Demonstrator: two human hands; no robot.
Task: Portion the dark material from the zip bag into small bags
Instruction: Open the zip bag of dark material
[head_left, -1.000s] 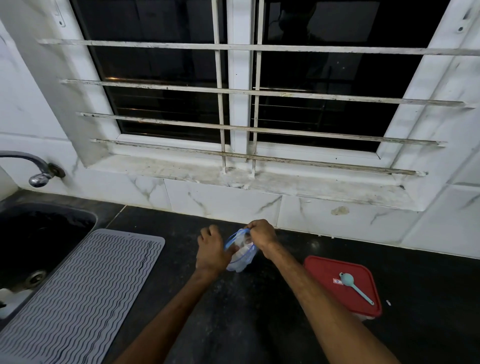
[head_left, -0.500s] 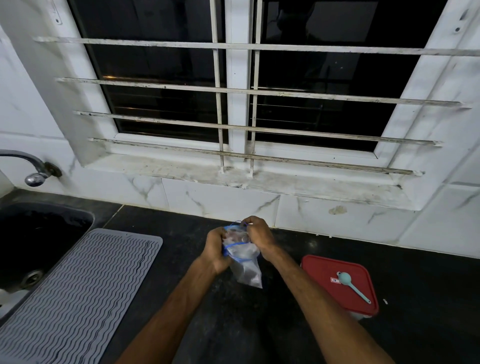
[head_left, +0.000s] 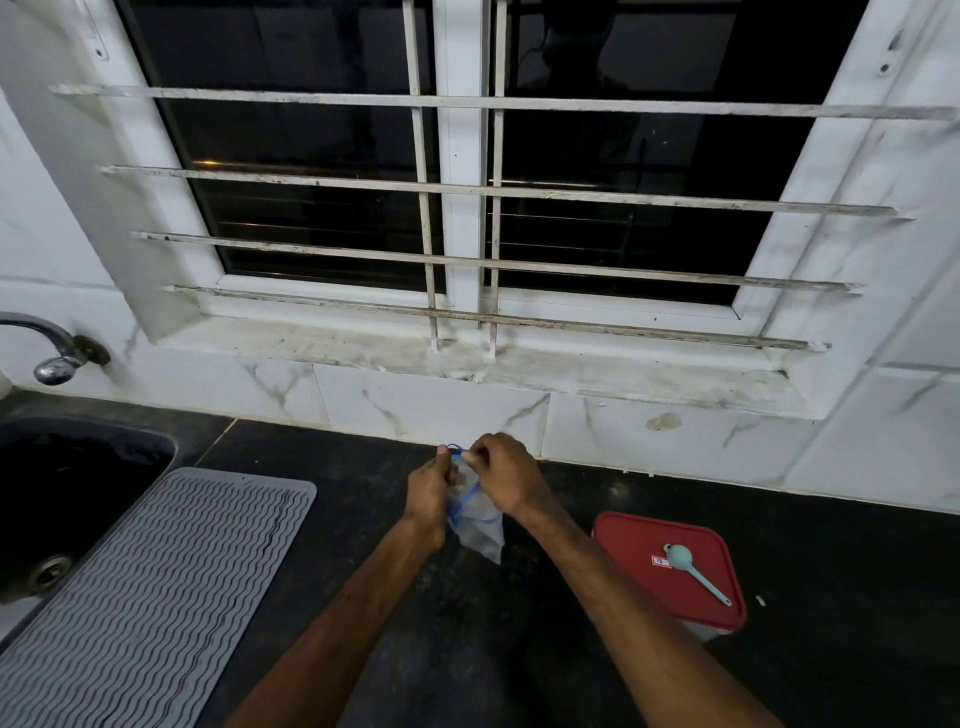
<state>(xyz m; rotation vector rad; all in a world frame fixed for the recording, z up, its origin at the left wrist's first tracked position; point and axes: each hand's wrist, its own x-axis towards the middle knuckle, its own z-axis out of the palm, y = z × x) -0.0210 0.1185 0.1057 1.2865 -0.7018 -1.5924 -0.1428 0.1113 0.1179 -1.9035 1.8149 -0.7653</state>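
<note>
Over the dark counter (head_left: 519, 665) the left hand (head_left: 428, 493) and the right hand (head_left: 506, 478) each pinch the top edge of a clear bag (head_left: 478, 525) with curled fingers, and its body hangs between the wrists. At four o'clock from them is a red-lidded box (head_left: 639, 540), with a pale blue spoon (head_left: 693, 571) on top.

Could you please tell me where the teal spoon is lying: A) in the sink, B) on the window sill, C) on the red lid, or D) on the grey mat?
C: the spoon lies flat on the red lid of the box on the counter.
</note>
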